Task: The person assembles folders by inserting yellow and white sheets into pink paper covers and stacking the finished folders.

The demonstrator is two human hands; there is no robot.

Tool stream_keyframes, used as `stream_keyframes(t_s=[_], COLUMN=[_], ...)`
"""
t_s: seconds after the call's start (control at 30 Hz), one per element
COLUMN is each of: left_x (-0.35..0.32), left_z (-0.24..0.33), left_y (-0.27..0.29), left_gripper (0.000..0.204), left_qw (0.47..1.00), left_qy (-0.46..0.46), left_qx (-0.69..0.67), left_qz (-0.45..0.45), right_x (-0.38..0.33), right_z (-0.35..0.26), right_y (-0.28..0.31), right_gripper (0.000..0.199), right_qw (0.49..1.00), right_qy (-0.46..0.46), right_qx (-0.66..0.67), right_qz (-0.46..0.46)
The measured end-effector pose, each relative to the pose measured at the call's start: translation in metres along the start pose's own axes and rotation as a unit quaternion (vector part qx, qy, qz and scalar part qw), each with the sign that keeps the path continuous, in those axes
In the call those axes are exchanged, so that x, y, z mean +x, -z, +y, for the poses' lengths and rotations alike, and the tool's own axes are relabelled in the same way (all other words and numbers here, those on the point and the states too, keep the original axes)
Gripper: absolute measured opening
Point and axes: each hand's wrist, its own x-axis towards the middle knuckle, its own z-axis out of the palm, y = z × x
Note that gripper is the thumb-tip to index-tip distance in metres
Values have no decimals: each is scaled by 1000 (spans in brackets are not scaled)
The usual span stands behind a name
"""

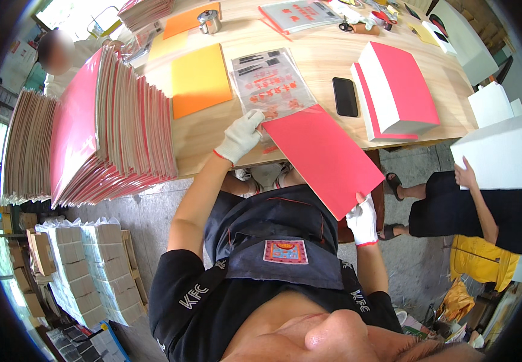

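Observation:
A flat red-covered booklet slants across the table's near edge, its far end at the mouth of a clear plastic bag with red print. My right hand, in a white glove, grips the booklet's near corner, the thumb on its red face. At the far left corner of the booklet, my gloved left hand is closed on the edge of the bag. How far the booklet reaches into the bag is hard to make out.
Tall stacks of bagged red booklets stand at the left. Yellow and orange sheets, a black phone and thick red-covered stacks lie on the table. Another person at the right holds white sheets; one more is far left.

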Motion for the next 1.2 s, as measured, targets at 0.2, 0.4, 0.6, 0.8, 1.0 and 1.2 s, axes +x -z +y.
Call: stream_keyframes(t_s=[0.2, 0.4, 0.6, 0.8, 1.0, 1.2], left_x=[-19, -51, -12, -57, -117, -132], left_z=[24, 32, 68, 83, 68, 50], left_y=[-16, -134, -179, -192, -189, -185], left_gripper=[34, 42, 34, 28, 25, 27], left_qw=[986, 721, 480, 550, 730, 617], left_qy=[16, 146, 358, 375, 342, 397], left_qx=[-158, -637, -776, -742, -590, -680], left_qz=[50, 230, 200, 79, -45, 5], right_x=[-2, -18, -31, -26, 8, 73], right_z=[2, 11, 31, 68, 100, 115], right_y=[-5, -31, -51, -20, -55, -70], right_gripper=[33, 26, 31, 31, 33, 44], right_qw=[1000, 999, 998, 997, 996, 983], right_qy=[13, 28, -1, -62, -75, -116], right_qx=[-11, -24, 16, -52, -32, 117], right_qz=[-8, 6, 53, 17, -44, -76])
